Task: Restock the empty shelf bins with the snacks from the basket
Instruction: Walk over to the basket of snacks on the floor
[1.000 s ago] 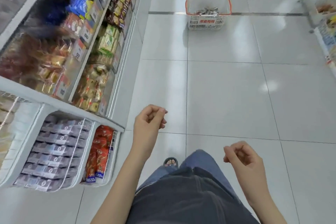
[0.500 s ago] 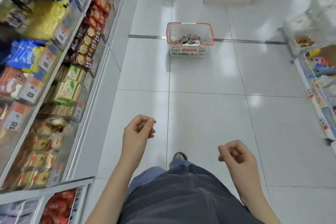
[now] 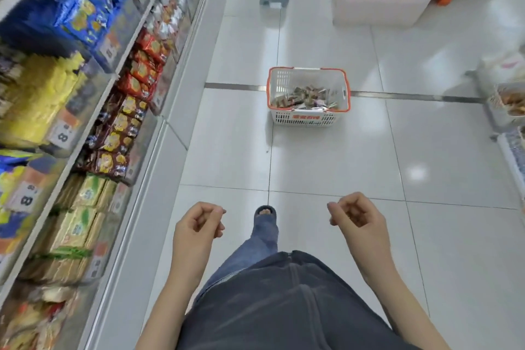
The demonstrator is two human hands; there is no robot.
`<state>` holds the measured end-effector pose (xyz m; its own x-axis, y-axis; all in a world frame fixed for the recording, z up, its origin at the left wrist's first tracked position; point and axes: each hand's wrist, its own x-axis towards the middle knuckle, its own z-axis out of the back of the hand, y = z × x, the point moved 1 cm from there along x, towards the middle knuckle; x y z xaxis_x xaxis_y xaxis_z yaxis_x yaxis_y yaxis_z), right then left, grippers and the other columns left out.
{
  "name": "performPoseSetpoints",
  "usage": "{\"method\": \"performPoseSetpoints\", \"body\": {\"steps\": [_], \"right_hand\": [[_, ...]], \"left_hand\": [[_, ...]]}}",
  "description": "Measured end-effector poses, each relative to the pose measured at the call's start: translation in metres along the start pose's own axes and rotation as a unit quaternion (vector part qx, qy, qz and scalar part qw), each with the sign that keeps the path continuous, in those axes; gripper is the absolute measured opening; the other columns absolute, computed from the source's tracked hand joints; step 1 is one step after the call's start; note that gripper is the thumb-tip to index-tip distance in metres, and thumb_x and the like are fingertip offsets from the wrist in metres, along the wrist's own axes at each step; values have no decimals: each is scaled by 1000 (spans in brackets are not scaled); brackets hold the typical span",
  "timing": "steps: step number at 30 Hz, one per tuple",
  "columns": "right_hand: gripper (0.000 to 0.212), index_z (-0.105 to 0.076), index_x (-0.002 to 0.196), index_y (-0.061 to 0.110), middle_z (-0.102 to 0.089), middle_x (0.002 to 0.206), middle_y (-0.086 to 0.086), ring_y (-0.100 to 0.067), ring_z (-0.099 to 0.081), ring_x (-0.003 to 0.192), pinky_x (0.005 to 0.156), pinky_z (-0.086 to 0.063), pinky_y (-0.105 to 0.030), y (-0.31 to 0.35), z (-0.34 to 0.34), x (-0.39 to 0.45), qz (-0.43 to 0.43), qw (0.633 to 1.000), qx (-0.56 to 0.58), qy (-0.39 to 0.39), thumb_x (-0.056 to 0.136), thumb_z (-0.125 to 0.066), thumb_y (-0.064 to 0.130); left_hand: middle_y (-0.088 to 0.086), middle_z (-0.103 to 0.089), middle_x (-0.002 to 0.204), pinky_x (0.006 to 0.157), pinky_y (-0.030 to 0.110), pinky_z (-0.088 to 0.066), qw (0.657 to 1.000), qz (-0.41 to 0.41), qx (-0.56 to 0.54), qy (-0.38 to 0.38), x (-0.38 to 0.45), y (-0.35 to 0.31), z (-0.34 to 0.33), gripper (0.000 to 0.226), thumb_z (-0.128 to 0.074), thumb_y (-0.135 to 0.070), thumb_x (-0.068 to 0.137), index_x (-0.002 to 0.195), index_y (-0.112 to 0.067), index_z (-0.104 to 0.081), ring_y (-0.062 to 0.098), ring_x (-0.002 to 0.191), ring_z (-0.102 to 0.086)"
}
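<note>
Both hands empty: left hand [image 3: 199, 231] and right hand [image 3: 358, 221] hang in front of the torso, fingers [image 3: 218, 212] loosely curled, holding nothing. White slatted plastic basket with orange rim [image 3: 308, 119] sits on the white tiled floor [image 3: 312, 159] well ahead, mid-aisle, well apart from the stocked shelf unit on the left [image 3: 93, 111]. Basket's long axis runs across the aisle, labelled side facing the person; small wrapped snacks [image 3: 305, 96] lie jumbled inside, no common orientation. Risks, my read: loose pile means a handful grab may spill packets; glossy tiles, open sandal [image 3: 265, 212], slip possible; no empty bin in view, so restock target unclear
</note>
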<state>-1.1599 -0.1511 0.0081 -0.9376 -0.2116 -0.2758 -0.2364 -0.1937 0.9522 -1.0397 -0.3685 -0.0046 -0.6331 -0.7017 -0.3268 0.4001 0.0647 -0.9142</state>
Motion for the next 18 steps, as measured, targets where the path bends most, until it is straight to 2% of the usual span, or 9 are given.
{"method": "performPoseSetpoints", "body": {"steps": [5, 9, 12, 18], "right_hand": [[18, -54, 72, 5, -54, 61, 0, -18, -56, 64, 59, -44, -12, 25, -11, 94, -10, 998, 9, -54, 84, -68, 6], [18, -55, 71, 5, -54, 68, -18, -28, -53, 67, 57, -41, -16, 32, -3, 141, -41, 991, 4, -130, 82, -70, 6], [21, -54, 68, 8, -52, 69, -22, -27, -51, 65, 55, -41, -14, 38, 8, 177, -58, 981, 4, -183, 81, -70, 2], [19, -53, 71, 2, -53, 68, -24, -23, -51, 63, 56, -41, -14, 49, 27, 286, -70, 981, 1, -179, 80, -70, 0]], "left_hand": [[-4, -55, 55, 56, 12, -45, 998, -37, -7, 43, 130, -78, -50, 13, -56, -8, 91, 80, -6, -62, 7, 54, -51], [-6, -55, 55, 56, 12, -45, 995, -49, -11, 81, 215, -129, -103, 14, -56, -7, 91, 79, -8, -62, 8, 55, -52], [-6, -56, 55, 56, 13, -46, 991, -53, 6, 119, 262, -152, -143, 14, -57, -8, 91, 78, -9, -62, 7, 56, -53], [-3, -56, 58, 56, 13, -45, 992, -40, 14, 122, 350, -180, -215, 15, -55, -9, 91, 78, -10, -62, 10, 58, -52]]}}
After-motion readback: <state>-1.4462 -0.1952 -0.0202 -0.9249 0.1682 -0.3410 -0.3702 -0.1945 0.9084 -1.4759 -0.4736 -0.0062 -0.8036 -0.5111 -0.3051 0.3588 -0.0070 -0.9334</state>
